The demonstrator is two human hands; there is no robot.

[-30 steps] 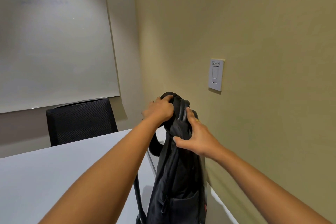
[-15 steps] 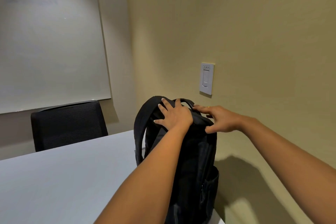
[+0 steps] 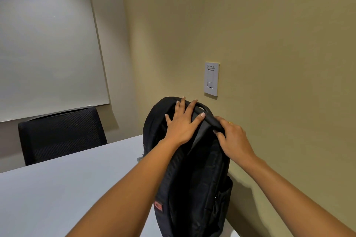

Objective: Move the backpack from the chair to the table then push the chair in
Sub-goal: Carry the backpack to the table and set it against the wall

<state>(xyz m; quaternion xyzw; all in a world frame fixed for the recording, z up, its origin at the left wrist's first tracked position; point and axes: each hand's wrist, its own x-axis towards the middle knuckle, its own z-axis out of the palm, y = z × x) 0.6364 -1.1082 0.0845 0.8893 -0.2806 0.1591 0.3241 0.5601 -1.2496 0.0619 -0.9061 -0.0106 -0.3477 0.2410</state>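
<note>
The black backpack [image 3: 194, 183] stands upright on the white table [image 3: 57, 188], at its right edge close to the wall. A small red label shows on its lower left side. My left hand [image 3: 183, 123] lies flat on the top of the pack with fingers spread, holding nothing. My right hand [image 3: 234, 138] sits on the pack's upper right, its fingers curled over the top handle. The chair the pack came from is out of view.
A black mesh chair [image 3: 61, 132] is tucked in at the table's far side, below a whiteboard [image 3: 48, 44]. The beige wall on the right carries a white light switch [image 3: 211, 79] just behind the backpack.
The backpack went from hanging in both hands beside the table to standing on the tabletop. My left hand let go and spread flat on top; my right hand curled onto the handle.
</note>
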